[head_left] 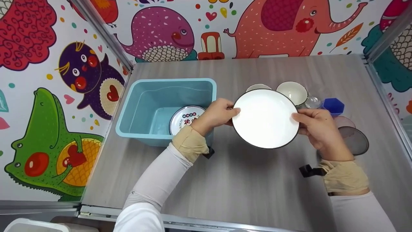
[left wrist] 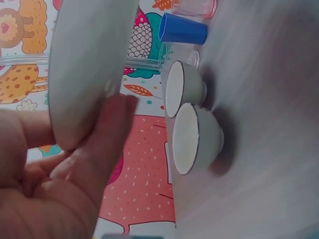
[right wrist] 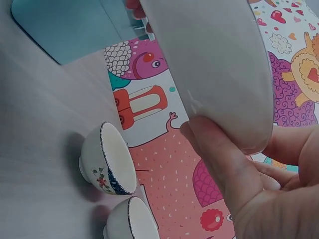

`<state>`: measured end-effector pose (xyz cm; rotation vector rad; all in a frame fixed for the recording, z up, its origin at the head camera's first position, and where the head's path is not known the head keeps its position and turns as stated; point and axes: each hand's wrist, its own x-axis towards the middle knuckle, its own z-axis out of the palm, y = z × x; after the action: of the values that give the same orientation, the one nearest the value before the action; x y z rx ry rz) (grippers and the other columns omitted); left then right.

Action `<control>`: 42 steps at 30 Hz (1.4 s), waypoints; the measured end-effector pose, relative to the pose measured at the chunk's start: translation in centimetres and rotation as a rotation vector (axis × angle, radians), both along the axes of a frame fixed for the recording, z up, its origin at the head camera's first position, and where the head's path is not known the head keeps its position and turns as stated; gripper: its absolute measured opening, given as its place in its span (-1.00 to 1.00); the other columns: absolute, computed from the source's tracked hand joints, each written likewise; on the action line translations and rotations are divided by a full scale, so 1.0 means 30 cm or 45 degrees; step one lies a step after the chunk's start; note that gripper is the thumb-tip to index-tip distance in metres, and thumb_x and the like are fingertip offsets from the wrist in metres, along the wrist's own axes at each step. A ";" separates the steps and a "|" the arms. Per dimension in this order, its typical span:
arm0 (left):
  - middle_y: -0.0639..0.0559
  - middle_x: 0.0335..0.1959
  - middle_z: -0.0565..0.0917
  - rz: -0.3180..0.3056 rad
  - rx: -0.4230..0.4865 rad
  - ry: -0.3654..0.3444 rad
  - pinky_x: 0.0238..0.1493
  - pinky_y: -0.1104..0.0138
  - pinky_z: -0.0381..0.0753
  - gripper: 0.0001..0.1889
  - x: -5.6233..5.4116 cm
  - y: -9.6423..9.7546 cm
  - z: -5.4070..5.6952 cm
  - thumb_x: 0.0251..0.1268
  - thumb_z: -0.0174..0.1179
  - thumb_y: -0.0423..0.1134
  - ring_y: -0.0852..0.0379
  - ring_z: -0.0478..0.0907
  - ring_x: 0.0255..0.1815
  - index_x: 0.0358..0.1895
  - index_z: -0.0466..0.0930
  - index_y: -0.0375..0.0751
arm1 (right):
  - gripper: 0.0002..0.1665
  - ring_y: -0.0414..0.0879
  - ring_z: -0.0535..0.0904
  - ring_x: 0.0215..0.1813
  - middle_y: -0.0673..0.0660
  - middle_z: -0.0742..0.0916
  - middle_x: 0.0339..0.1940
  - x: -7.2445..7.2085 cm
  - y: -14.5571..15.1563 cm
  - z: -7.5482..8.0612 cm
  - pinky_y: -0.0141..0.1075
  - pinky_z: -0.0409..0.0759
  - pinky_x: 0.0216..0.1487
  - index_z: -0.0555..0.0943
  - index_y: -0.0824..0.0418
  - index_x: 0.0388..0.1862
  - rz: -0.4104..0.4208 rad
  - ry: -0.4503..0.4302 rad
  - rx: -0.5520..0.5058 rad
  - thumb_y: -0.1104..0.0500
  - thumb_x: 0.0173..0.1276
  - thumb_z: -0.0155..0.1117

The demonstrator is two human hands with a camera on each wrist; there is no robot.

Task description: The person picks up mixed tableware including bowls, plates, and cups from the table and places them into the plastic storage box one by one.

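Observation:
A round white plate [head_left: 266, 119] with a thin dark rim is held up above the table between both hands. My left hand [head_left: 217, 114] pinches its left edge, thumb on the upper face and fingers beneath. On the opposite edge my right hand [head_left: 318, 129] grips it the same way. Both wrist views show the pale underside of the plate [left wrist: 92, 64]. Behind it stand two white bowls, one a bowl [head_left: 292, 93] in plain sight and the other a bowl [head_left: 258, 87] mostly covered by the plate. Red and blue flowers decorate one bowl [right wrist: 107, 162] in the right wrist view.
A light blue plastic bin [head_left: 135, 106] stands at the left, with a printed white plate [head_left: 185, 117] inside. At the right are a clear glass [head_left: 312, 102], a blue cup [head_left: 333, 106], a pinkish glass [head_left: 344, 121] and a dark translucent vessel [head_left: 355, 141]. Cartoon-printed walls border the table.

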<state>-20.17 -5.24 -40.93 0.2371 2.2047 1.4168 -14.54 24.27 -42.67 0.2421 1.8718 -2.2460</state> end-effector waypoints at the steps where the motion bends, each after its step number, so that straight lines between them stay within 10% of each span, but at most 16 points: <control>1: -0.26 -0.18 0.75 0.012 -0.002 0.016 -0.21 0.28 0.77 -0.71 0.000 0.003 -0.002 0.52 0.10 -0.28 0.05 0.77 -0.30 0.04 0.65 -0.47 | -0.74 -0.22 0.76 -0.38 -0.04 0.81 -0.41 0.001 -0.003 0.000 -0.37 0.74 -0.36 0.75 0.00 -0.36 -0.003 0.009 0.018 0.33 0.42 0.28; 17: -0.17 -0.33 0.72 0.073 -0.043 0.113 -0.33 0.33 0.75 -0.73 -0.004 0.001 -0.021 0.51 0.08 -0.30 0.24 0.63 -0.51 -0.10 0.69 -0.46 | -0.90 -0.28 0.72 -0.35 -0.14 0.77 -0.40 0.006 -0.023 -0.008 -0.40 0.73 -0.33 0.68 0.20 -0.14 -0.009 0.064 0.240 0.31 0.45 0.25; 42: -0.01 -0.46 0.61 0.186 0.054 0.050 -0.36 0.32 0.73 -0.71 -0.028 -0.043 0.011 0.55 0.04 -0.28 0.19 0.63 -0.51 -0.13 0.68 -0.46 | -0.75 -0.17 0.79 -0.23 -0.02 0.82 -0.33 0.023 -0.037 -0.017 -0.30 0.76 -0.16 0.72 0.11 -0.19 0.027 0.082 0.136 -0.02 0.49 0.25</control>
<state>-21.01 -6.53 -40.60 0.1211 2.2649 1.5506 -13.86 23.17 -43.18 0.1673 2.0204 -2.1669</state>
